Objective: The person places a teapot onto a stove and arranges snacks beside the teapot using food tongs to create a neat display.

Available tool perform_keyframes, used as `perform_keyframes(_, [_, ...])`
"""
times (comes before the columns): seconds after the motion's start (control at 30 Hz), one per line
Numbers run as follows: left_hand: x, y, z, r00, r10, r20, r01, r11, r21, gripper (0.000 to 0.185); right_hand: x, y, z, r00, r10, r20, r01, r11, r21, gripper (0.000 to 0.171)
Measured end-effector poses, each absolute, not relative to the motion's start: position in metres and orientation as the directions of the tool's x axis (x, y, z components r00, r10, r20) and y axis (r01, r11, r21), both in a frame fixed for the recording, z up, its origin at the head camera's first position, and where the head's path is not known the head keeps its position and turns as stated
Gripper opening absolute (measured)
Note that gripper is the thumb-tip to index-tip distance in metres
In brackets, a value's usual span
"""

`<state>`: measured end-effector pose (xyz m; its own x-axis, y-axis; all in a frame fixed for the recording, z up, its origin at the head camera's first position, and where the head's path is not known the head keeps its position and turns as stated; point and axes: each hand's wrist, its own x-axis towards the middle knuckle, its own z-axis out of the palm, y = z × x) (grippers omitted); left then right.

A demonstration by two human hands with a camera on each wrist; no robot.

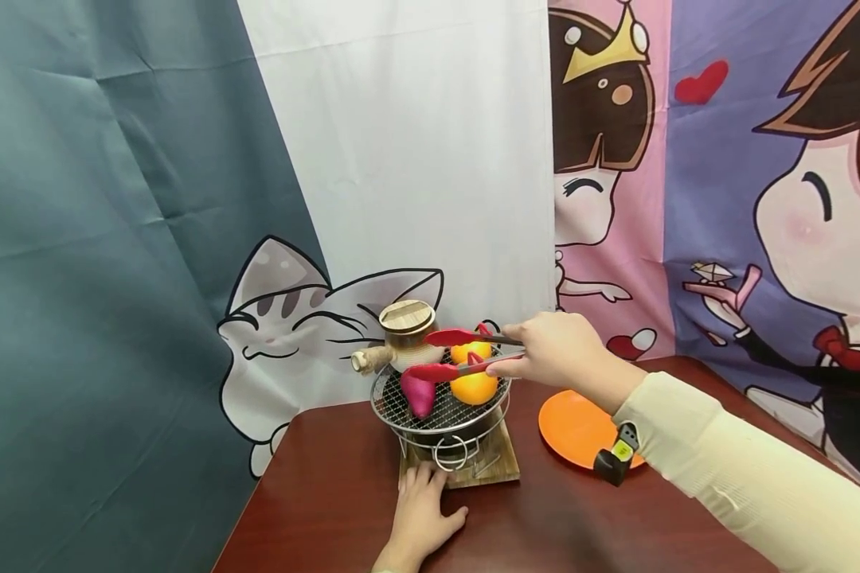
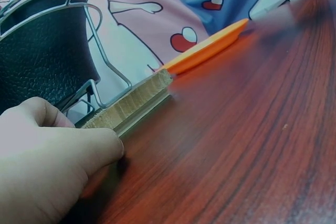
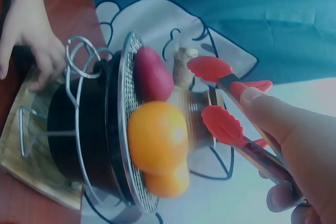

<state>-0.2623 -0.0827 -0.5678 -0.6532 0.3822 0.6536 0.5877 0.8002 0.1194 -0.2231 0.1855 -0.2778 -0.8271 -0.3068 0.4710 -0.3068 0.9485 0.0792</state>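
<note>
My right hand (image 1: 555, 350) grips a pair of tongs (image 1: 440, 372) with red tips. The tips stand apart with nothing between them, above the grill (image 1: 440, 430). On its wire mesh lie a purple sweet potato (image 3: 153, 74) and two oranges (image 3: 157, 137), one behind the other. A teapot (image 1: 404, 342) with a wooden lid and a wrapped side handle is at the back of the mesh. My left hand (image 1: 423, 509) rests at the near edge of the wooden board (image 2: 131, 103) under the grill, fingers extended onto it and thumb spread to the side.
An orange plate (image 1: 576, 426) lies on the brown table (image 1: 330, 477) to the right of the grill, below my right forearm. Wire rings and legs stick out around the grill's black bowl (image 3: 79, 119). A printed curtain (image 1: 416, 159) hangs close behind.
</note>
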Motion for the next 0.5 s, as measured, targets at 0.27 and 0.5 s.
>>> perform_keyframes(0.27, [-0.264, -0.082, -0.569, -0.626, 0.384, 0.679, 0.598, 0.795, 0.101, 0.044, -0.226, 0.225, -0.281, -0.861, -0.211, 0.463, -0.231, 0.973, 0.015, 0.074])
perform_keyframes(0.5, [-0.261, -0.083, -0.569, -0.638, 0.389, 0.665, 0.601, 0.791, 0.113, 0.044, -0.233, 0.266, -0.295, -0.894, -0.105, 0.436, -0.139, 0.989, -0.047, 0.085])
